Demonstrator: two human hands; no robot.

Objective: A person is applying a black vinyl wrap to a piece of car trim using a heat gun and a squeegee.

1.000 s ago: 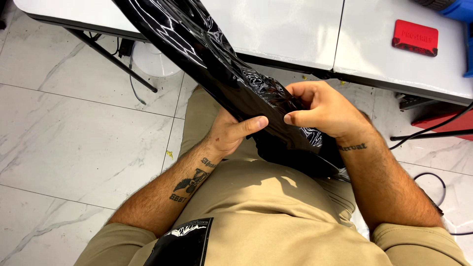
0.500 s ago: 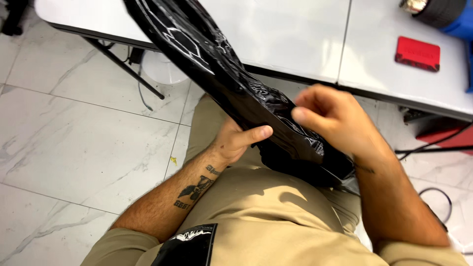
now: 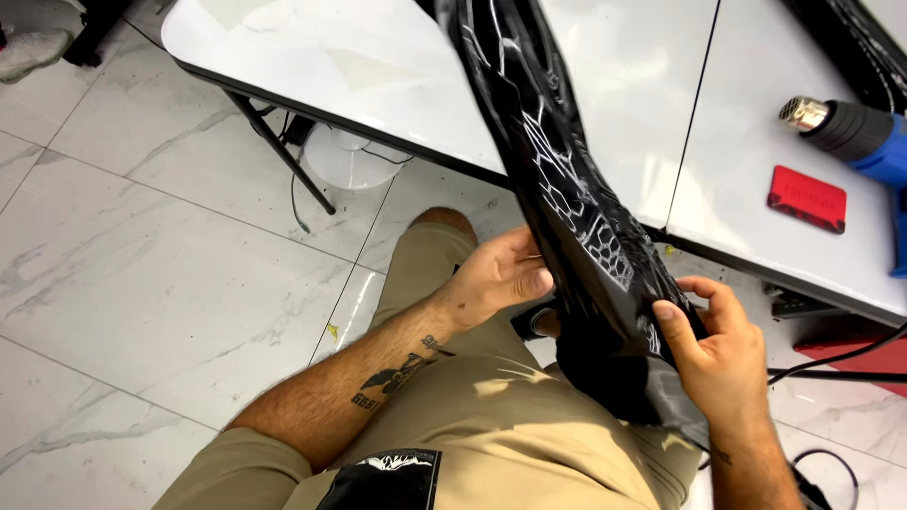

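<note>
A long glossy black sheet with a white web-like pattern (image 3: 557, 179) runs from the white table down onto my lap. My left hand (image 3: 496, 279) grips its left edge at mid-length, thumb on top. My right hand (image 3: 718, 354) pinches the right edge lower down, near the crumpled bottom end (image 3: 614, 378). Both hands are closed on the sheet, one on each side of it. I sit in tan shorts (image 3: 501, 434).
Two white tables (image 3: 359, 85) stand in front of me, with folding legs (image 3: 283, 151). A red flat scraper (image 3: 806, 198) and a blue and black heat gun (image 3: 855, 132) lie on the right table. Cables (image 3: 831, 359) trail over the marble floor at right.
My right hand has slid off the top of the sheet down to its right edge. My left hand has shifted up the left edge. The view has tilted toward the tables.
</note>
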